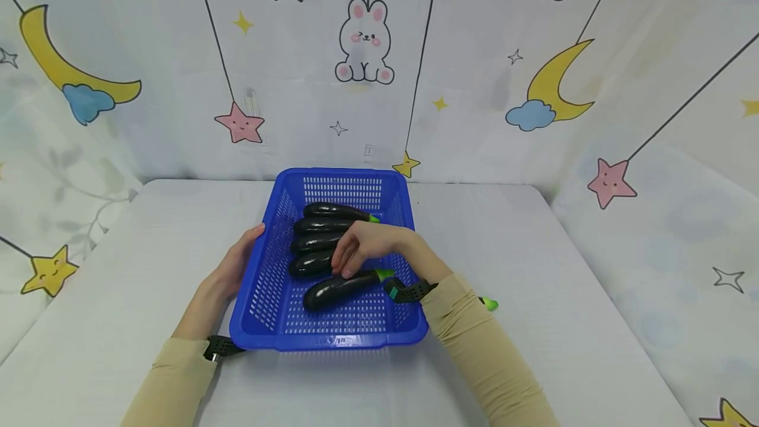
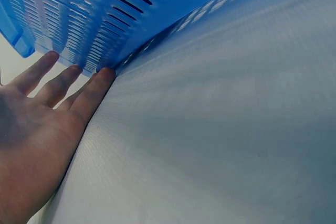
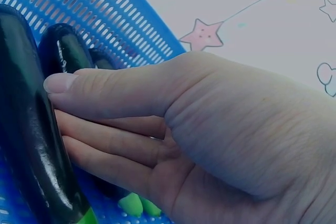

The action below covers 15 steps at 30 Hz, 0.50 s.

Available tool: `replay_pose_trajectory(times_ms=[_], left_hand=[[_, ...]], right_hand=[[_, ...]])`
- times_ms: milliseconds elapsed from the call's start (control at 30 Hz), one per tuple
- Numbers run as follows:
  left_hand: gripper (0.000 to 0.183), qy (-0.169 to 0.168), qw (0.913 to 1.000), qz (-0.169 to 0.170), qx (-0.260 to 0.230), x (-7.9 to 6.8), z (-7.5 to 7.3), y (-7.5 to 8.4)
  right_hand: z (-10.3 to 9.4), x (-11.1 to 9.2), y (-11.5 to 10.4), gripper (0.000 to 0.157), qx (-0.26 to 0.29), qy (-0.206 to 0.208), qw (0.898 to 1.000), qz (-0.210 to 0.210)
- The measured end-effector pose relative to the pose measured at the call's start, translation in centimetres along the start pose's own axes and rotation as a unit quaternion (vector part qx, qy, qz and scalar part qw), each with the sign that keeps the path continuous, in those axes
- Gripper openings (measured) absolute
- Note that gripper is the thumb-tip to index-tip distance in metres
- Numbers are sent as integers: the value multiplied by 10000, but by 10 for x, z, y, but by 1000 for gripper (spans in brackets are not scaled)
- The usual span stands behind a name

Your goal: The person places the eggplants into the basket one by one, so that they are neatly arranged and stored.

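Note:
A blue plastic basket (image 1: 332, 341) on the table holds several glossy dark purple eggplants (image 1: 323, 225) in a row. One eggplant (image 1: 335, 292) lies at the near end, slightly slanted, its green stem towards the right. Over it hangs my right hand (image 1: 370, 242). In the right wrist view, thumb tip and fingertips meet the same side of an eggplant (image 3: 37, 124), with the fingers fairly straight and not wrapped around it. My left hand (image 1: 234, 265) rests against the basket's left side; its extended fingers (image 2: 63, 80) touch the slotted wall (image 2: 105, 19).
Beyond the basket's right side, a green stem (image 1: 489, 304) pokes out from under the right sleeve (image 1: 474, 335); its body is mostly hidden. The white table (image 1: 534, 242) ends at a cartoon-patterned curtain (image 1: 296, 84) behind.

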<state>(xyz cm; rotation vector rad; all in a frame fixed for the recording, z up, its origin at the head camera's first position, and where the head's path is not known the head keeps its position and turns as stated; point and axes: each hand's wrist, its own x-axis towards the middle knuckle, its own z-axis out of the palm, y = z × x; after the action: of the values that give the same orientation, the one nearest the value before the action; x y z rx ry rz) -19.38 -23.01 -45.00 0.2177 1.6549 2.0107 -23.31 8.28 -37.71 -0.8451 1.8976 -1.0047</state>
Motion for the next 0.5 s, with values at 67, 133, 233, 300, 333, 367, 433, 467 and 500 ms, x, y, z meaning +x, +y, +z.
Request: replay_pose_trajectory(times_ms=[67, 133, 233, 300, 333, 367, 433, 467, 500], left_hand=[[83, 14, 10000, -7, 21, 0, 0, 0], [83, 20, 10000, -10, 24, 0, 0, 0], [83, 4, 10000, -10, 23, 0, -1, 1], [83, -20, 10000, -5, 0, 0, -1, 1], [83, -37, 10000, -3, -15, 0, -1, 1], [83, -60, 10000, -1, -21, -1, -1, 1], [83, -99, 9999, -8, -82, -1, 0, 1], [82, -109, 9999, -18, -100, -1, 0, 1], [83, -136, 9999, -17, -85, -1, 0, 2]], right_hand=[[0, 0, 0, 23, 3, 15, 10000, -1], [0, 0, -1, 22, 11, 43, 10000, -4], [-1, 0, -2, 23, 40, 114, 9999, -64], [-1, -1, -4, 24, 73, 221, 9996, -158], [-2, -2, -5, 24, 105, 287, 9993, -213], [-2, -3, -6, 25, 116, 360, 9989, -261], [-4, -7, -9, 25, 108, 501, 9981, -329], [-6, -9, -10, 26, 97, 558, 9978, -355], [-7, -11, -11, 26, 78, 594, 9975, -376]])
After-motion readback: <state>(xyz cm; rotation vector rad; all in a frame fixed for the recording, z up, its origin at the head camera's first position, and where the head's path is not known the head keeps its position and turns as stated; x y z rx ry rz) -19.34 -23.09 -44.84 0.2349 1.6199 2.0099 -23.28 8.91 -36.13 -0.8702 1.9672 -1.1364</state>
